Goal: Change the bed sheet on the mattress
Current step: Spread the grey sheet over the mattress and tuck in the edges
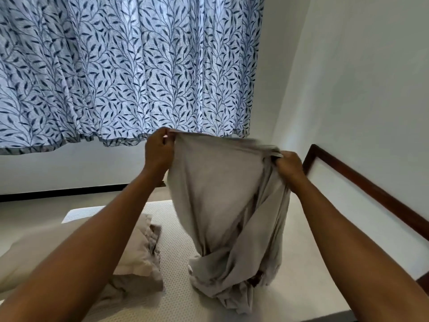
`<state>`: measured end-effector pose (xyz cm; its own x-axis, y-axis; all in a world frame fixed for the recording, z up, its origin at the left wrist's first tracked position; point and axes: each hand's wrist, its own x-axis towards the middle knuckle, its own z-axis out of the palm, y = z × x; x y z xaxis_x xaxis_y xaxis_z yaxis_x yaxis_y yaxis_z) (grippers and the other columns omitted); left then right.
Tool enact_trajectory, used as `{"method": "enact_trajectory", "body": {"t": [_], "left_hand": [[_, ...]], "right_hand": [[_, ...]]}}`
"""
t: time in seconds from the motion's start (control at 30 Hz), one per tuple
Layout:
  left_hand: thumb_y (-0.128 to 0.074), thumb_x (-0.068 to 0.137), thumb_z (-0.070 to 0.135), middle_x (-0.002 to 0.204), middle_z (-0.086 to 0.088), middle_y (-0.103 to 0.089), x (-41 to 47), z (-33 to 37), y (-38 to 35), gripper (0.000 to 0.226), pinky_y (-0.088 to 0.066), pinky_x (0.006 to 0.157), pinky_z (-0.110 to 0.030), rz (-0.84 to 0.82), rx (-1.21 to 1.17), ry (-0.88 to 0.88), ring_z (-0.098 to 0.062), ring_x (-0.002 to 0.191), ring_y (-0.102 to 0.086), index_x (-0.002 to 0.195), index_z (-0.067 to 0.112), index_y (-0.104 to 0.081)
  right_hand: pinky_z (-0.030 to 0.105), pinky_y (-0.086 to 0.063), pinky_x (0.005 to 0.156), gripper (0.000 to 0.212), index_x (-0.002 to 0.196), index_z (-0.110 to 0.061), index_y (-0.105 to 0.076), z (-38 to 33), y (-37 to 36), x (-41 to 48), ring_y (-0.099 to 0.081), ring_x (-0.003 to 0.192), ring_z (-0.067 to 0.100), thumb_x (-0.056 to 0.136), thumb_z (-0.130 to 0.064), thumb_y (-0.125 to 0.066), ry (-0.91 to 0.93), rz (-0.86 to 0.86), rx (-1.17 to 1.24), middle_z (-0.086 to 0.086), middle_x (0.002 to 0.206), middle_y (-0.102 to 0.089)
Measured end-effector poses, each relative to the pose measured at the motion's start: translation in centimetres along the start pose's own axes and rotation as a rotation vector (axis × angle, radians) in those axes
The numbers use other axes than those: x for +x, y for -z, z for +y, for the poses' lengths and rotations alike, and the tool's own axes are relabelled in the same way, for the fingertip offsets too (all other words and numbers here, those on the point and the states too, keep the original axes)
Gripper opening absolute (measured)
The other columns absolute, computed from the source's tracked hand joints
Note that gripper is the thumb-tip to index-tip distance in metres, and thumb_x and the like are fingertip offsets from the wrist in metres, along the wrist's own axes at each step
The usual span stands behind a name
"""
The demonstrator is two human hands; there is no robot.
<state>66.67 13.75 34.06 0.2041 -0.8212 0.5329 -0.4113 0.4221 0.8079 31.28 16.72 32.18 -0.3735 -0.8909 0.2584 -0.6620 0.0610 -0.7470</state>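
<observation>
The grey bed sheet (pixel 222 196) hangs at centre frame, long axis running top to bottom, its top edge stretched nearly level and its bunched lower end piling onto the bare mattress (pixel 299 270) at lower centre. The left hand (pixel 159 148) pinches the upper left corner, fingers curled tight, forearm reaching up from the lower left. The right hand (pixel 289 168) grips a gathered wad of the sheet's upper right edge, slightly lower. A beige pillow (pixel 130 249) lies lower left; a leaf-patterned curtain (pixel 125 70) fills the top.
</observation>
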Motion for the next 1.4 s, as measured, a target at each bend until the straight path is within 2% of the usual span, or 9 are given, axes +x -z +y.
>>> {"method": "enact_trajectory", "body": {"t": [0.13,0.23,0.43,0.63,0.73,0.83,0.97,1.1,1.4], "left_hand": [[-0.064,0.089,0.045,0.049,0.004,-0.045,-2.0,-1.6,0.7,0.039,-0.03,0.053,-0.028,-0.581,0.303,-0.224,-0.005,0.047,-0.038,0.06,0.019,-0.061],[-0.073,0.091,0.033,0.05,0.01,-0.048,-3.6,-5.2,1.0,0.039,-0.034,0.056,-0.028,-0.72,0.466,-0.192,-0.002,0.05,-0.043,0.056,0.03,-0.056],[-0.065,0.094,0.017,0.072,-0.003,-0.065,-5.9,-8.6,1.2,0.016,-0.034,0.064,-0.03,-0.441,0.499,0.03,-0.027,0.076,-0.063,0.079,0.017,-0.071],[-0.051,0.101,0.013,0.085,-0.006,-0.065,-4.3,-2.9,-0.7,0.018,-0.041,0.063,-0.034,-0.153,0.178,0.057,-0.031,0.085,-0.062,0.089,0.008,-0.064],[-0.065,0.097,0.035,0.089,-0.009,-0.071,-4.4,1.5,-2.4,0.022,-0.055,0.073,-0.038,-0.341,0.02,-0.003,-0.023,0.082,-0.067,0.104,0.014,-0.066],[-0.074,0.076,0.067,0.093,0.001,-0.072,-4.6,4.7,-4.5,0.06,-0.053,0.071,-0.028,-0.673,0.127,-0.143,-0.009,0.081,-0.067,0.119,0.027,-0.063],[-0.057,0.082,0.036,0.055,0.002,-0.05,-3.9,5.6,-6.0,0.032,-0.033,0.055,-0.032,-0.552,0.199,-0.241,-0.011,0.052,-0.045,0.059,0.014,-0.053],[-0.057,0.098,0.024,0.052,0.005,-0.043,-3.8,5.1,-5.6,0.044,-0.031,0.052,-0.031,-0.397,0.187,-0.255,-0.011,0.05,-0.039,0.057,0.015,-0.044],[-0.054,0.09,0.033,0.055,-0.001,-0.042,-3.6,4.0,-2.2,0.039,-0.032,0.052,-0.034,-0.254,0.075,-0.259,-0.017,0.052,-0.039,0.061,0.007,-0.048]], "right_hand": [[0.03,-0.037,0.074,0.036,0.099,0.004,-0.072,0.7,1.4,1.4,-0.066,0.102,0.041,0.085,-0.018,-0.047,-0.206,0.271,0.159,0.028,0.106,-0.07],[0.029,-0.036,0.074,0.028,0.099,0.007,-0.07,0.6,2.4,1.7,-0.064,0.103,0.041,0.092,-0.006,-0.047,-0.231,0.344,0.14,0.028,0.108,-0.07],[0.033,-0.03,0.056,0.03,0.06,-0.012,-0.049,0.3,1.5,2.0,-0.051,0.074,0.024,0.088,-0.002,-0.048,-0.174,0.302,0.191,0.008,0.064,-0.054],[0.03,-0.044,0.074,0.017,0.08,-0.023,-0.075,-2.4,-0.4,0.1,-0.061,0.082,0.016,0.086,-0.016,-0.061,0.108,-0.138,0.032,-0.006,0.077,-0.067],[0.031,-0.052,0.086,0.026,0.096,-0.023,-0.079,-4.9,-1.8,-1.5,-0.069,0.095,0.013,0.078,-0.026,-0.061,0.319,-0.317,0.017,-0.006,0.096,-0.076],[0.03,-0.055,0.081,0.019,0.102,-0.015,-0.079,-8.0,-2.0,-2.3,-0.071,0.09,0.012,0.087,-0.025,-0.072,0.433,-0.31,0.19,0.0,0.097,-0.077],[0.03,-0.054,0.075,0.017,0.095,-0.016,-0.078,-8.0,-1.3,-2.4,-0.072,0.082,0.016,0.084,-0.027,-0.075,0.456,-0.186,0.236,0.0,0.089,-0.077],[0.028,-0.041,0.062,0.038,0.069,-0.018,-0.064,-2.0,-2.7,-4.2,-0.054,0.06,0.003,0.075,-0.053,-0.051,0.38,-0.151,-0.021,-0.003,0.061,-0.061],[0.045,-0.044,0.055,0.028,0.056,-0.015,-0.039,9.3,-7.6,-8.6,-0.056,0.059,0.032,0.076,-0.034,-0.043,0.077,-0.135,-0.196,0.006,0.055,-0.054]]}}
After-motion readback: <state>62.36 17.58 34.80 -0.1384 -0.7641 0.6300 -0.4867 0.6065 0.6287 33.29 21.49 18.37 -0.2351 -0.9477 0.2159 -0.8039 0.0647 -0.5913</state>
